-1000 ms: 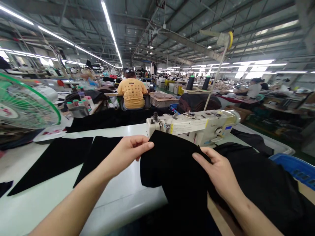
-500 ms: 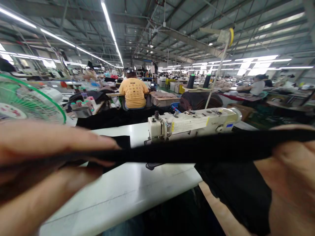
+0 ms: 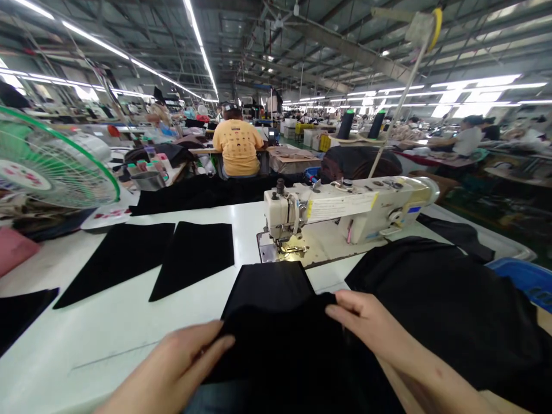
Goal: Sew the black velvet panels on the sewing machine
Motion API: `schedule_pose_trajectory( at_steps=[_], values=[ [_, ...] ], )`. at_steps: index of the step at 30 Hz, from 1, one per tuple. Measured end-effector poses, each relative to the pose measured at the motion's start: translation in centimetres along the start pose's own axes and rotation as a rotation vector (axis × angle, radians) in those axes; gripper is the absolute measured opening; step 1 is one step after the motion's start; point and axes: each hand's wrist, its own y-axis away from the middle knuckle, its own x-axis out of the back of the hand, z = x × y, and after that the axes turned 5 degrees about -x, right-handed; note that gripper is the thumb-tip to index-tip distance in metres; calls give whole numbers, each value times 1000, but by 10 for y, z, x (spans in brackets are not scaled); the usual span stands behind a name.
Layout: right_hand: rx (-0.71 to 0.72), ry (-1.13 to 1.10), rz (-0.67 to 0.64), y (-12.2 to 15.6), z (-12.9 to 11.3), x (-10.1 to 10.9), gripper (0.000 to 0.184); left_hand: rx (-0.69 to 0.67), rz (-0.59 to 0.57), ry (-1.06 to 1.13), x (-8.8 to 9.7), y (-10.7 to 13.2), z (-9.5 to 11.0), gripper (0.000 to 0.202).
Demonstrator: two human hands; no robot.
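Observation:
A black fabric piece lies on the white table in front of the sewing machine, its near part hanging over the table's front edge. My left hand pinches the fabric's left edge with closed fingers. On the right side of the same fabric my right hand lies with its fingers pressed down on the cloth. The machine's needle area stands just beyond the fabric's far edge.
Two black cut panels lie flat on the table to the left. A green-rimmed fan stands far left. A heap of black cloth fills the right, a blue bin behind it. A person in a yellow shirt sits ahead.
The fabric was held up and stretched close to the camera; now it lies on the table before the machine, and both hands have come down with it.

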Motion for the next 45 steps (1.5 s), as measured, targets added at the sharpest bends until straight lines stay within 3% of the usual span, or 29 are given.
schedule_pose_trajectory(
  at_steps=[3,6,12,16,19,21,22,25,28,33,41,45],
  values=[
    [62,104,140,-44,16,-18,37,39,-97,-254,-7,-50,-13,33],
    [82,150,215,-81,25,-33,28,65,-45,-415,-24,-90,-28,29],
    [3,203,289,-115,38,-48,18,124,21,-325,-51,-121,-54,4],
    [15,163,300,-115,40,-51,19,95,46,-220,-54,-120,-53,10],
    [70,69,322,-105,41,-48,18,80,161,-119,-51,-110,-46,9],
    [92,-18,326,-96,43,-43,20,95,269,105,-46,-100,-41,1],
    [83,-93,312,-92,45,-40,22,109,303,274,-44,-95,-38,7],
    [-37,-418,256,-83,50,-32,33,158,298,791,-37,-84,-29,32],
    [-143,-656,267,-81,52,-28,48,160,290,1029,-32,-79,-21,34],
    [-188,-720,366,-79,44,-23,50,121,377,1042,-27,-78,-10,14],
    [-270,-957,419,-69,26,-19,51,195,620,951,-25,-79,1,17],
    [-256,-1027,424,-65,15,-17,49,219,679,941,-26,-80,2,17]
  ],
)
